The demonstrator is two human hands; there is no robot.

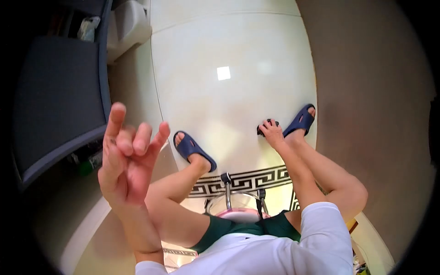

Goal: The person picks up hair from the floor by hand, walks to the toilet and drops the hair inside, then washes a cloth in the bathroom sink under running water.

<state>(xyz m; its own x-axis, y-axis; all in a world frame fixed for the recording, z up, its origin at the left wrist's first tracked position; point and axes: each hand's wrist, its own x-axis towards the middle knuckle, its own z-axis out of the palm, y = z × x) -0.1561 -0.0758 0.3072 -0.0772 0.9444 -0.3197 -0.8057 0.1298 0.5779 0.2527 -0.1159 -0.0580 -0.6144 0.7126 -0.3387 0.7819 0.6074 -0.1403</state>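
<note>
My left hand (130, 158) is raised close to the camera on the left, palm up. Its outer fingers stretch up while the middle ones curl, and nothing shows in it. Low at the floor, beside my foot, my right hand (273, 133) has its fingers over a small black object (261, 130). Most of that object is covered by the fingers, so its kind does not show. A small bright white square (223, 73) appears on the pale floor ahead; I cannot tell whether it is a flat piece or a light reflection.
Navy slippers (191, 149) are on my feet on the tiled floor (206, 46). I sit on a small chair with metal legs (228, 195). A dark grey cabinet (59, 87) stands left, with a white plastic container (128, 30) behind it. A brown surface (366, 91) borders the right.
</note>
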